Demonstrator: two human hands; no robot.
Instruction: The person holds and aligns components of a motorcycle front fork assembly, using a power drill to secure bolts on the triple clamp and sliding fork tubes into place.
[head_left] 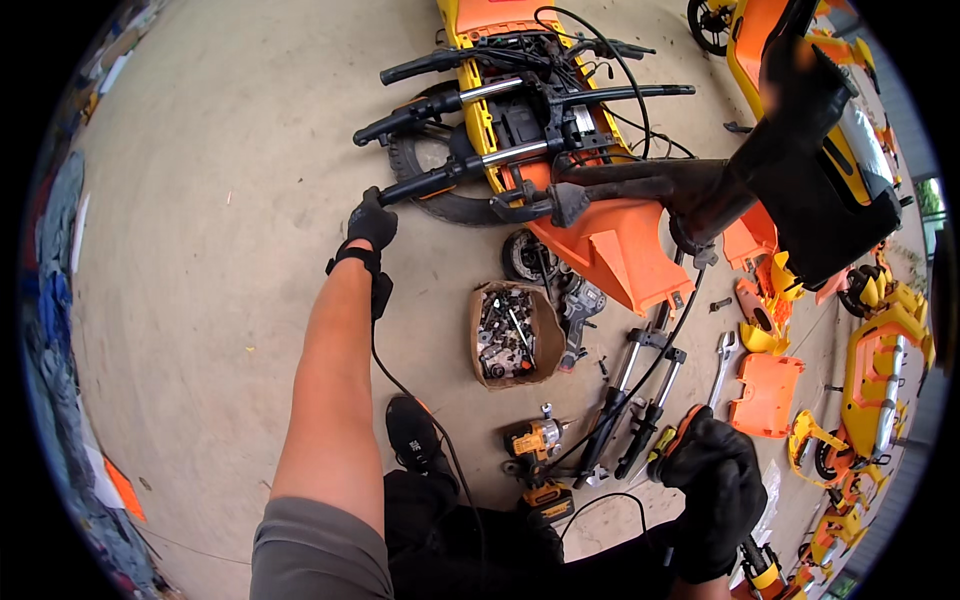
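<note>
My left hand [372, 222], in a black glove, grips the end of a black fork leg [425, 182] with a silver tube, on the partly stripped yellow and orange scooter [482, 130] ahead of me. A black wheel sits under those parts. My right hand [722, 480], also gloved, is closed at the lower right, near my other shoe and a yellow-handled screwdriver [662, 440]; what it holds, if anything, is hidden. Below the scooter are a cardboard box [545, 340] of small hardware, a cordless power tool [538, 440], loose forks [635, 400] and a wrench [720, 370].
A black frame part [740, 175] juts over an orange panel [610, 250] at the upper right. Loose orange and yellow panels [765, 395] lie to the right, with more yellow scooters [868, 370] beyond. Piled blue material [60, 310] lines the far left edge. My shoe [415, 430] is below.
</note>
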